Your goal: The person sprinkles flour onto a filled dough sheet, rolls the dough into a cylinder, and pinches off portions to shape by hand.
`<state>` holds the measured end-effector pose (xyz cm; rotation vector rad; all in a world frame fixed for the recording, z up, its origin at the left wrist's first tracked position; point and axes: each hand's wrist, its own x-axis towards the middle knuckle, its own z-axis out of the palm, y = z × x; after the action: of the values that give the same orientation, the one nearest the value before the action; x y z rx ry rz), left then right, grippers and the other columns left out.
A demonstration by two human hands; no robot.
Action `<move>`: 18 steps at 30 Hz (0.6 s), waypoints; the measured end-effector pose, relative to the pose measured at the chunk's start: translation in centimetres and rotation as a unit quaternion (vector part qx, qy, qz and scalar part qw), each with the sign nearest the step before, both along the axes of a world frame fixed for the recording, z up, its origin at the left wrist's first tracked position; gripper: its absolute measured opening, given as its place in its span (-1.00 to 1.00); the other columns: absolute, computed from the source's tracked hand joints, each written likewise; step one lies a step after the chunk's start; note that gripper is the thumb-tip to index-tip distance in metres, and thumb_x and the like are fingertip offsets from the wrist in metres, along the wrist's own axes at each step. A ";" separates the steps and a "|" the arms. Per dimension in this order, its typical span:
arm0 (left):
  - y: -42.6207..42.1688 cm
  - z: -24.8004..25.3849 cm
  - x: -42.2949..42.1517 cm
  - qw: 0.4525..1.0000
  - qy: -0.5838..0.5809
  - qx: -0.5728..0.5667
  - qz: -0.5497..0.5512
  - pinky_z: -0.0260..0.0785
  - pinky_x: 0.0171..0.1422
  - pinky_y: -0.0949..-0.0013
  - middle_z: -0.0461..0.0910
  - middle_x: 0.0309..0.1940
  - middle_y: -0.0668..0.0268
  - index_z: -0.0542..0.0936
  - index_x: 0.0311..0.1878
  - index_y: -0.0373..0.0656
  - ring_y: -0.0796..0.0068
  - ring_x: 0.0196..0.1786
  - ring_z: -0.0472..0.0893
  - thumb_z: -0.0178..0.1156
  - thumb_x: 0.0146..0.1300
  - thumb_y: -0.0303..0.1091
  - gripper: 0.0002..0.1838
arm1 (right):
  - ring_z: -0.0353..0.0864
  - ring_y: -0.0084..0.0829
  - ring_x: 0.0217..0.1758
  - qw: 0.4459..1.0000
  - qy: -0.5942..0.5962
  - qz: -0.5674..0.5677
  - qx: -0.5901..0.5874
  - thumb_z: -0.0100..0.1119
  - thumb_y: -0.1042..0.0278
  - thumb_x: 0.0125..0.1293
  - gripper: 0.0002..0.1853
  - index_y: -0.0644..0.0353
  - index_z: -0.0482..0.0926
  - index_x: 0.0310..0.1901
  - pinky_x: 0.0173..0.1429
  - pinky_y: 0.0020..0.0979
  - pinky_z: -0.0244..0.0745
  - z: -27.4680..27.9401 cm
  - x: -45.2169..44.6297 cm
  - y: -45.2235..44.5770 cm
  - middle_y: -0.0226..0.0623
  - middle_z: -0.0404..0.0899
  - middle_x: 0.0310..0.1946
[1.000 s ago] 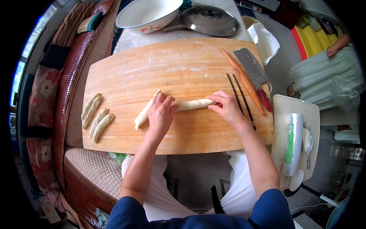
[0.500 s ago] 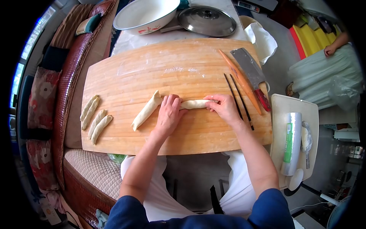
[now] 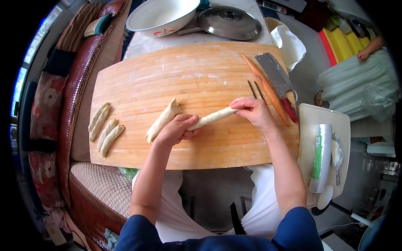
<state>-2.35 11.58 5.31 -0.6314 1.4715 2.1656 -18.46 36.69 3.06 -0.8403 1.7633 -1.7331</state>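
Note:
A long dough roll (image 3: 214, 117) is stretched at a slant between my two hands, over the wooden board (image 3: 201, 154). My left hand (image 3: 180, 129) grips its lower left end between thumb and fingers. The upper right end is pinched in my right hand (image 3: 250, 111). Just left of my left hand, a thicker dough roll (image 3: 161, 122) lies on the board. Several thin dough pieces (image 3: 111, 139) rest in pairs at the board's left side. Two black chopsticks (image 3: 255, 89) lie beyond my right hand, which partly hides them.
A rolling pin (image 3: 268, 92) and a cleaver (image 3: 274, 73) lie at the board's right. Behind are a white basin (image 3: 165, 16) and a metal lid (image 3: 229, 23). A plastic wrap roll (image 3: 321, 157) is on a stool at right. Another person's hand (image 3: 362, 55) shows at upper right.
Both hands have lifted the dough roll from the board and tilted it, with its right end higher. My left hand has turned and moved nearer to me, and my right hand now covers more of the chopsticks.

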 end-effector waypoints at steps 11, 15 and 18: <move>3.2 -0.2 1.3 0.664 0.177 -0.725 -0.047 0.46 -0.14 0.13 0.57 -0.25 0.20 0.57 -0.16 -0.15 0.10 -0.17 0.59 0.39 0.16 -0.22 -0.71 | 0.65 -0.41 -0.15 0.979 0.170 0.008 0.113 0.26 0.69 0.11 -0.75 0.29 0.67 -0.14 -0.06 -0.43 0.56 0.0 1.0 -0.6 -0.28 0.63 -0.23; 3.5 0.0 1.8 0.623 0.335 -0.706 -0.038 0.46 -0.09 0.15 0.54 -0.15 0.28 0.53 -0.21 -0.10 0.14 -0.06 0.54 0.49 -0.05 -0.34 -0.64 | 0.63 -0.42 -0.15 0.977 0.153 -0.015 0.148 0.32 0.57 0.18 -0.75 0.27 0.67 -0.07 -0.06 -0.41 0.54 1.0 1.2 -0.4 -0.29 0.60 -0.26; 3.2 -0.5 2.1 0.637 0.372 -0.674 -0.045 0.46 -0.08 0.17 0.53 -0.14 0.30 0.51 -0.27 -0.10 0.16 -0.06 0.53 0.51 -0.15 -0.43 -0.62 | 0.64 -0.35 -0.18 0.950 0.231 -0.048 0.206 0.38 0.44 0.19 -0.75 0.29 0.68 -0.10 -0.08 -0.37 0.55 0.6 1.4 -0.7 -0.24 0.59 -0.27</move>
<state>-0.24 14.79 4.77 0.0727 3.4080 0.7640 -17.05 36.00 3.64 -1.0382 2.3981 -1.2030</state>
